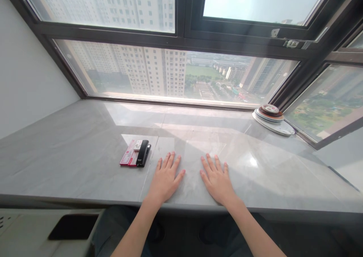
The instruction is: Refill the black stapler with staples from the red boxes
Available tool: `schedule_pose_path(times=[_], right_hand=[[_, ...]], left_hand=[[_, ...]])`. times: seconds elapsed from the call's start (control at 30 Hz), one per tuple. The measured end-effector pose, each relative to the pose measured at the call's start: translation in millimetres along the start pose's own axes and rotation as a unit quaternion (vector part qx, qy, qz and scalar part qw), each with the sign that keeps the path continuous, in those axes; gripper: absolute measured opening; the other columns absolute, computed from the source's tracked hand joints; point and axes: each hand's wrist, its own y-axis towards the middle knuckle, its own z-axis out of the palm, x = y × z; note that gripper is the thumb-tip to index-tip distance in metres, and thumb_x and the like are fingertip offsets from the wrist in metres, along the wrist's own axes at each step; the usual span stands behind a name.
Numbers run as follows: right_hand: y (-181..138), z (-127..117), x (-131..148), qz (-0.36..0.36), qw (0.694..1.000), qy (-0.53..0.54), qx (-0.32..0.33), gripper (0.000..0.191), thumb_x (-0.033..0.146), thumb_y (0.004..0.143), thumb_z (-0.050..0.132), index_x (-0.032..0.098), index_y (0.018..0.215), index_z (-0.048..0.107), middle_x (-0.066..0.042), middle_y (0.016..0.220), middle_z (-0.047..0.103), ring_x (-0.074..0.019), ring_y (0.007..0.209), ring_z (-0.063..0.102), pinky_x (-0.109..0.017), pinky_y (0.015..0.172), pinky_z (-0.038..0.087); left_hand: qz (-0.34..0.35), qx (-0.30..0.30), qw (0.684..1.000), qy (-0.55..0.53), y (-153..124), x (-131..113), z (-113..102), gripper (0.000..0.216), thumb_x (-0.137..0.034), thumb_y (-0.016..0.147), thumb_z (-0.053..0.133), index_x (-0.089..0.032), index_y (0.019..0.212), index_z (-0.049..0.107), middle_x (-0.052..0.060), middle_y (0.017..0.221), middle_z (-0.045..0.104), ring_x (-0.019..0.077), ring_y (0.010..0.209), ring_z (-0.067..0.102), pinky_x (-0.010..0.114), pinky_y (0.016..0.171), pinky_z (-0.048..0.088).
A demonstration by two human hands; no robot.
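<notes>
My left hand (166, 178) lies palm down on the grey stone sill (193, 191), fingers spread, with nothing in it. To its right, my right hand (217, 178) rests flat on the same surface, its fingers apart and holding nothing. A gap of bare stone separates the two thumbs. Just beyond the left hand's fingers, to the left, is a black stapler (142, 153). It lies beside or partly on red-and-white printed packets (129, 157), with a small pale box (137, 145) on top of them. Neither hand touches these things.
A stack of round plates or discs (272, 119) sits at the back right by the dark window frame (181, 41). A white wall (31, 68) bounds the left side. Below the sill's front edge, a black flat object (73, 226) lies on a pale surface at lower left.
</notes>
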Motion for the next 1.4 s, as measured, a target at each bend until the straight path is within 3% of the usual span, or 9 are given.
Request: schedule_pose_path(times=[0.67, 0.93, 1.4], right_hand=[[-1.3, -0.9, 2.3, 0.014, 1.000, 0.006, -0.006, 0.061, 0.051, 0.107, 0.029, 0.038, 0.166, 0.022, 0.003, 0.174, 0.013, -0.0384, 0.160, 0.002, -0.071, 0.123, 0.002], [-1.1, -1.8, 3.6, 0.023, 0.999, -0.027, 0.014, 0.062, 0.054, 0.108, 0.025, 0.039, 0.167, 0.017, 0.005, 0.175, 0.008, -0.0377, 0.160, 0.001, -0.070, 0.123, 0.004], [-0.9, -2.4, 3.0, 0.024, 0.999, -0.027, 0.011, 0.062, 0.055, 0.107, 0.025, 0.039, 0.167, 0.016, 0.005, 0.175, 0.009, -0.0367, 0.161, 0.004, -0.068, 0.124, 0.008]], left_hand=[[-0.001, 0.014, 0.999, 0.031, 2.6, -7.8, -1.4, 0.071, -0.061, 0.099, 0.051, -0.038, 0.162, 0.031, 0.003, 0.172, 0.025, 0.0346, 0.159, 0.019, 0.062, 0.128, 0.013], [-0.011, 0.061, 0.990, 0.128, 2.8, -13.2, -9.7, 0.069, -0.061, 0.103, 0.041, -0.032, 0.165, 0.026, 0.003, 0.174, 0.019, 0.0293, 0.161, 0.015, 0.056, 0.129, 0.014], [-0.007, 0.067, 0.989, 0.131, 2.8, -9.4, -10.1, 0.067, -0.059, 0.105, 0.040, -0.031, 0.164, 0.029, 0.004, 0.173, 0.023, 0.0280, 0.160, 0.019, 0.054, 0.129, 0.018]])
